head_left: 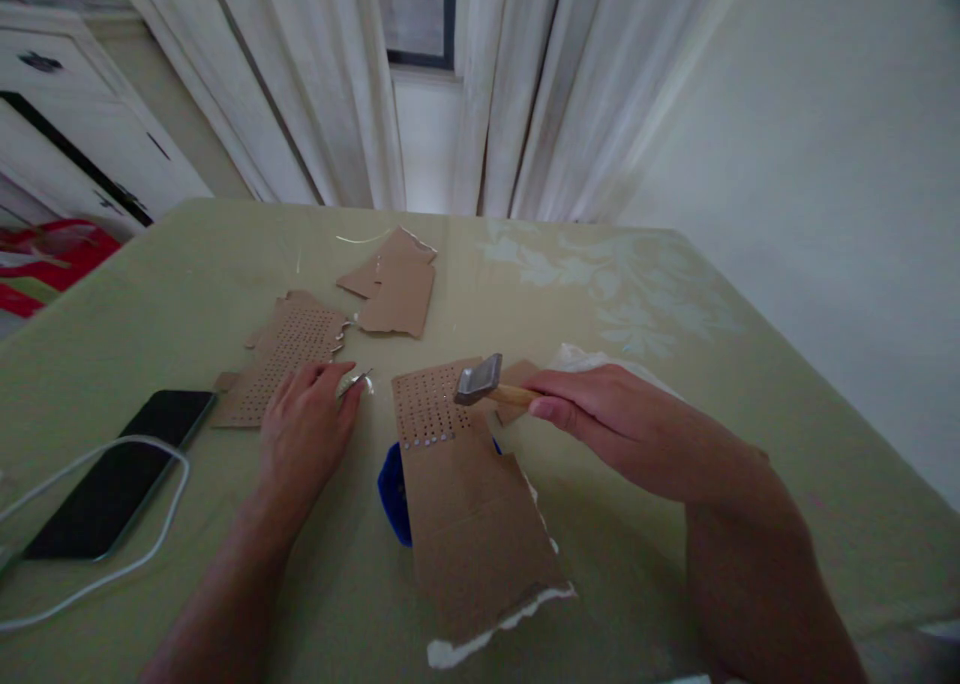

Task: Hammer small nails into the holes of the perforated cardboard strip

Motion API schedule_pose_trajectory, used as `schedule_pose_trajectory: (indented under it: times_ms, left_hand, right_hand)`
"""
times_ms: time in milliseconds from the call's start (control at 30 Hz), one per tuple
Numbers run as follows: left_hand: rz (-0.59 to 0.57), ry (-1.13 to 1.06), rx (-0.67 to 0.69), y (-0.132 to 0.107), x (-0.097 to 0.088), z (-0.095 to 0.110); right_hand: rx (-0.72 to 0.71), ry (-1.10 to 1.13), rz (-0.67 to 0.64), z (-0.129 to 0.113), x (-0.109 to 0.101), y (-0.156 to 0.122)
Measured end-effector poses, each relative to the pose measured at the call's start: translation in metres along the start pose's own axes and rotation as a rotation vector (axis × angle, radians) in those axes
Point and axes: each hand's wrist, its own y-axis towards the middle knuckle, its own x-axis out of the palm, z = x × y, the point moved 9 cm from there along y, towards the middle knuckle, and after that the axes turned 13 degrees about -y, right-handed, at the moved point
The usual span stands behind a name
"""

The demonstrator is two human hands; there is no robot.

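My right hand [622,429] is closed round the wooden handle of a small hammer [480,379]. The hammer's metal head is over the upper part of a cardboard piece [480,534] with rows of small holes. One row in that piece has shiny round studs or heads. Part of a blue object [394,494] shows from under the cardboard. To the left, my left hand [311,424] pinches a small pointed metal piece [354,382] between thumb and fingers. Beside and partly beneath that hand lies a second perforated cardboard piece [289,349], with shiny bits along its right edge.
Torn cardboard scraps [401,289] lie farther back on the table [600,584]. A black phone [120,479] with a white cable [169,524] looped over it is at the left. Crumpled clear plastic [592,357] lies behind my right hand. Curtains and a wall stand beyond the table.
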Motion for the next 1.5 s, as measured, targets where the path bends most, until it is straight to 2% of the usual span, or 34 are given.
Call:
schedule_pose_trajectory:
  times_ms: [100,233,333,433,533,633,867,1067,1300,1433,1500]
  left_hand:
    - [-0.121,0.084,-0.098,0.0,0.017,-0.014]
    - [-0.161,0.064,-0.142,0.0,0.023,-0.017]
    - [-0.177,0.055,-0.139,0.001,0.025,-0.017]
    - [-0.189,0.054,-0.128,0.0,0.028,-0.019]
    - [-0.191,0.058,-0.127,0.0,0.029,-0.02]
    - [-0.193,0.056,-0.136,0.001,0.03,-0.02]
    - [-0.212,0.067,-0.153,0.0,0.031,-0.026]
    - [-0.228,0.081,-0.104,-0.001,0.035,-0.022]
    - [-0.158,0.057,-0.077,-0.003,0.034,-0.017]
    - [-0.043,0.014,-0.099,0.002,0.016,-0.013]
    - [0.059,-0.11,-0.086,0.003,0.001,-0.001]
  right_hand:
    - [0.031,-0.048,0.034,0.01,-0.006,-0.004]
    - [0.139,-0.068,0.147,0.03,-0.011,0.005]
    - [0.263,-0.042,0.242,0.05,-0.001,0.025]
    - [0.26,-0.005,0.194,0.058,0.019,0.044]
    - [0.194,0.008,0.116,0.055,0.026,0.046]
    - [0.13,0.016,0.064,0.046,0.023,0.038]
    - [0.186,-0.053,0.085,0.043,0.019,0.036]
    - [0.158,-0.043,0.119,0.04,0.007,0.025]
    - [0.168,-0.157,0.043,0.041,0.012,0.023]
    - [0.158,-0.156,0.061,0.041,0.011,0.024]
    - [0.149,-0.156,0.079,0.041,0.008,0.021]
